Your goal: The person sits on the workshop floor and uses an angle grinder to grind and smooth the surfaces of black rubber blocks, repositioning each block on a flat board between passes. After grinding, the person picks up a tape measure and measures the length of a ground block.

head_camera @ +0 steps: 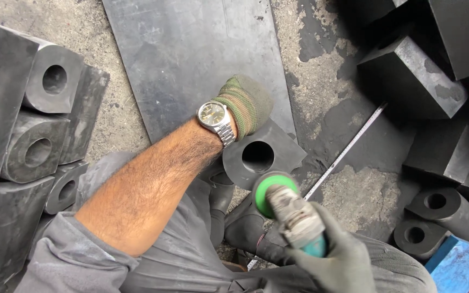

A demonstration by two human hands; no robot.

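Observation:
My left hand (247, 103), in a green knit glove with a wristwatch on the wrist, rests on top of a black rubber block (278, 149) that has a round hole through it. My right hand (338, 259), in a dark grey glove, grips an angle grinder (294, 214) with a green guard; its disc sits at the block's lower right edge. The block stands on a large flat black sheet (191, 49) and the concrete floor.
Stacked black blocks with holes (44, 87) line the left. More black blocks (411, 76) and tubes (441, 209) pile at the right. A tape measure strip (348, 149) lies on the floor. A blue object (460, 263) sits at bottom right. My black boots (221, 198) are below the block.

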